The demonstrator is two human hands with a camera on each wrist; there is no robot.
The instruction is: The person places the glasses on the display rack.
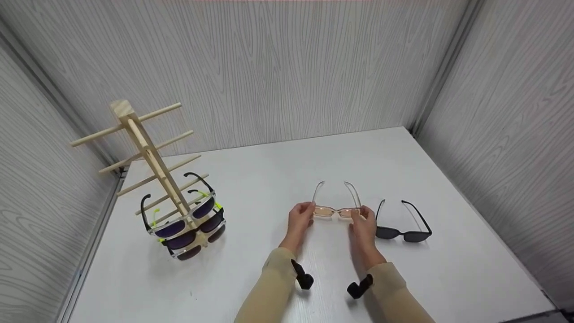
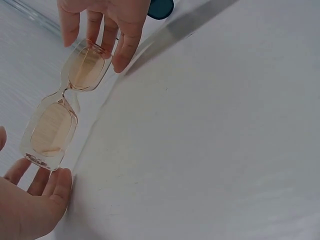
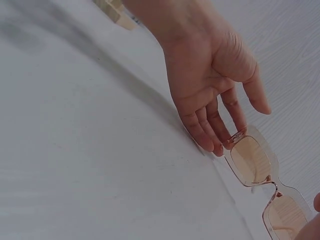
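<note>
A pair of sunglasses point(image 1: 323, 211) with clear frames and pale orange lenses is upright at or just above the table, its temples spread and pointing away. My left hand point(image 1: 299, 220) holds its left end, fingers curved at the frame corner. At the opposite end my right hand point(image 1: 365, 226) holds the frame, and from above a digit overlaps the right lens. In the left wrist view the right hand point(image 2: 107, 22) has fingers partly behind the lens. The right wrist view shows the left hand point(image 3: 205, 75) with its thumb apart from the frame.
Black sunglasses point(image 1: 415, 236) stand close by my right hand, temples unfolded. To the left rises a wooden display rack point(image 1: 154, 154) with crossbars, several pairs of dark-lensed sunglasses point(image 1: 181, 240) hanging on its lower part. Grey wood-grained walls point(image 1: 278, 72) enclose the white table point(image 1: 251, 179).
</note>
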